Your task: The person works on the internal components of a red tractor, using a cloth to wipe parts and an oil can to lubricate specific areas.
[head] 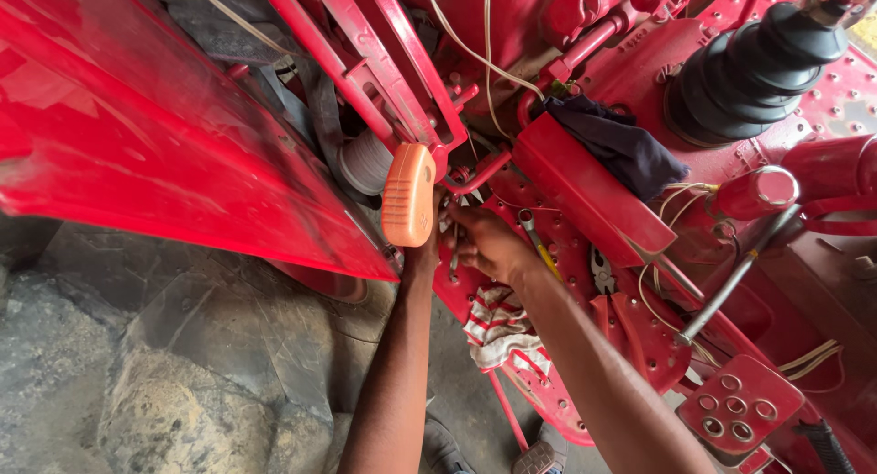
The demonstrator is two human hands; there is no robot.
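Note:
My two hands reach up into the side of a red tractor. My right hand curls around small metal parts just under a red bracket. My left hand is mostly hidden behind an orange lever knob, and its fingers meet the right hand at the same spot. What the left hand grips cannot be seen. A screwdriver with a yellow shaft lies on the red platform beside my right wrist.
A red fender fills the left. A red-and-white rag hangs below my right forearm. A dark cloth, a black rubber gear boot, a holed red pedal and loose wires lie right. Stone floor below.

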